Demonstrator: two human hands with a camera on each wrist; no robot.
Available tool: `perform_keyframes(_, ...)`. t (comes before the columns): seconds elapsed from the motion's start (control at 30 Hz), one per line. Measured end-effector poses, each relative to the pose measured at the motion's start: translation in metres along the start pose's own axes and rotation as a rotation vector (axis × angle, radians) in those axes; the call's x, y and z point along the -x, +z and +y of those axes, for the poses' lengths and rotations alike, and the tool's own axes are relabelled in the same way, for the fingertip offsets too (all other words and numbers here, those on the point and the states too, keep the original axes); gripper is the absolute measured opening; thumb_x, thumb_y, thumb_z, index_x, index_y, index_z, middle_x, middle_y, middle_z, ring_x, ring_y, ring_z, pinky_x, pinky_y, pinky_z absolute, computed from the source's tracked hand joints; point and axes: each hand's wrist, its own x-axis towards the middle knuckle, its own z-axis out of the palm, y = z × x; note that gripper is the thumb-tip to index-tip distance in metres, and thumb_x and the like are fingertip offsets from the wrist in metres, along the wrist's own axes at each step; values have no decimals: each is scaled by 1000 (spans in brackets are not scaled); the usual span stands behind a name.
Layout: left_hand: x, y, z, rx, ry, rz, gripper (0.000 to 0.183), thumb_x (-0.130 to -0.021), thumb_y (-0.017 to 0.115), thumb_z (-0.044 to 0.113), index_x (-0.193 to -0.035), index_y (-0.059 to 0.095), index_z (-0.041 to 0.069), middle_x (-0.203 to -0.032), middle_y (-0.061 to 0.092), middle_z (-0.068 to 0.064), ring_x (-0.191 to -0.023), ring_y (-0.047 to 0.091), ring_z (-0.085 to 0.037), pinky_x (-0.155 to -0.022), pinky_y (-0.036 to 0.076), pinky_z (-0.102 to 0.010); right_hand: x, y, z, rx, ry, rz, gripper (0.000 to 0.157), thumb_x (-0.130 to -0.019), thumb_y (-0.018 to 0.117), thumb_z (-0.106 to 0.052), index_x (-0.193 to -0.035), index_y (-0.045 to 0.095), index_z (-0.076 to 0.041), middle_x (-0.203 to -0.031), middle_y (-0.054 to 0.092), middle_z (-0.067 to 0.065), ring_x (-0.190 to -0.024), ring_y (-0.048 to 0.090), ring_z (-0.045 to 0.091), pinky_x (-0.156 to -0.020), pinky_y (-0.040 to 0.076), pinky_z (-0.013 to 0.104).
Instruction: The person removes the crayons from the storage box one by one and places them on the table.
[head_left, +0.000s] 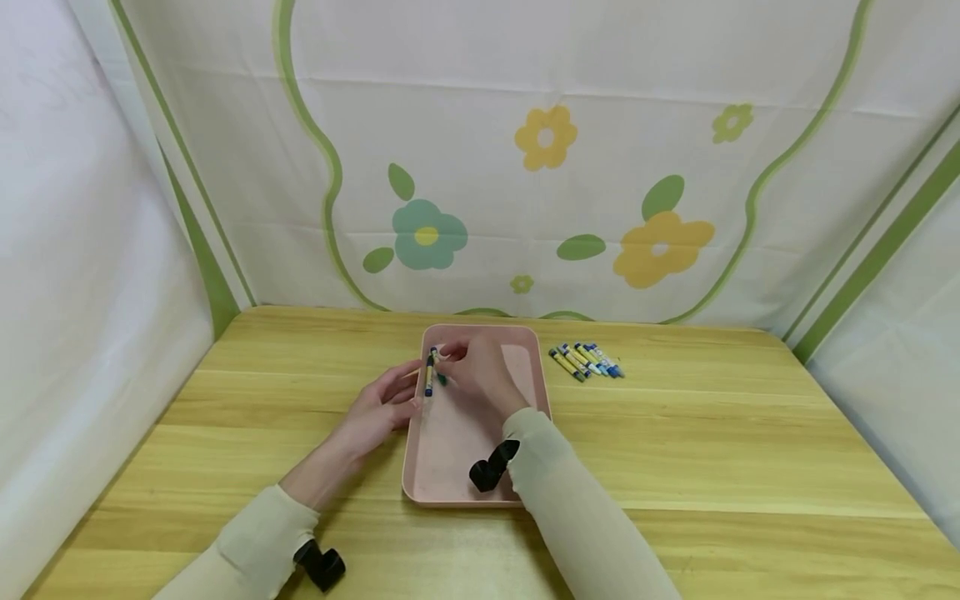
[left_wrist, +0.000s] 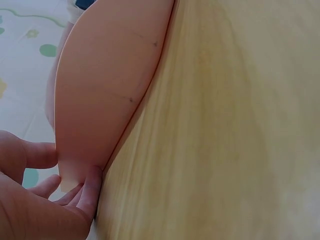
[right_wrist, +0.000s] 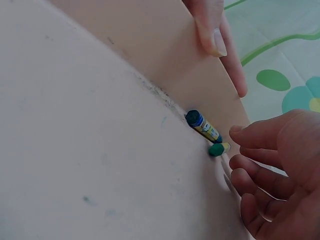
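Note:
A pink tray (head_left: 465, 450) lies on the wooden table. My left hand (head_left: 378, 408) holds its left side, thumb at the rim and fingers (left_wrist: 90, 192) against the outer wall. Inside, along the left wall, lies a dark blue-green crayon (right_wrist: 204, 126) with a yellow wrapper. A green crayon (right_wrist: 218, 149) is beside it, partly hidden. My right hand (head_left: 480, 371) reaches over the tray; in the right wrist view its thumb and fingers stand apart around the green crayon's far end, without a visible pinch.
Several crayons (head_left: 585, 360) with yellow and white wrappers lie side by side on the table (head_left: 712, 442), right of the tray. A white curtain with flower prints (head_left: 546, 137) stands behind, and white cloth hangs on both sides.

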Motion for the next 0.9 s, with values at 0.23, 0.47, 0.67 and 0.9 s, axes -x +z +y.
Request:
perform_keyframes(0.23,0,0,-1,2,2,-2,67,-103,57,2,-166,35,11,-169,39,-23,-155,43,-39,-103,54,-31,1,4,1,42,-7,-8,17,-93,84,-22,-107,82,-13,-95,77,-1,-84,67,14,-74,56,28)
perform_keyframes(0.47,0,0,-1,2,-6,0,65,-105,57,3,-166,35,12,-169,39,-22,-155,42,-38,-104,55,-31,3,6,0,76,2,-7,17,-92,84,-25,-104,82,-13,-92,76,-2,-86,66,14,-78,56,30)
perform_keyframes(0.67,0,-1,-1,0,-8,-1,65,-105,56,3,-166,34,12,-170,38,-22,-156,42,-38,-107,54,-34,3,6,-1,69,24,-9,13,-92,84,-21,-102,82,-12,-92,76,-1,-85,65,15,-77,56,30)
perform_keyframes(0.9,-1,0,-1,0,-18,8,66,-104,58,3,-166,36,14,-169,40,-20,-155,43,-37,-105,55,-32,3,5,-1,58,48,6,7,-94,80,-16,-100,81,-12,-90,74,0,-84,64,17,-75,54,29)
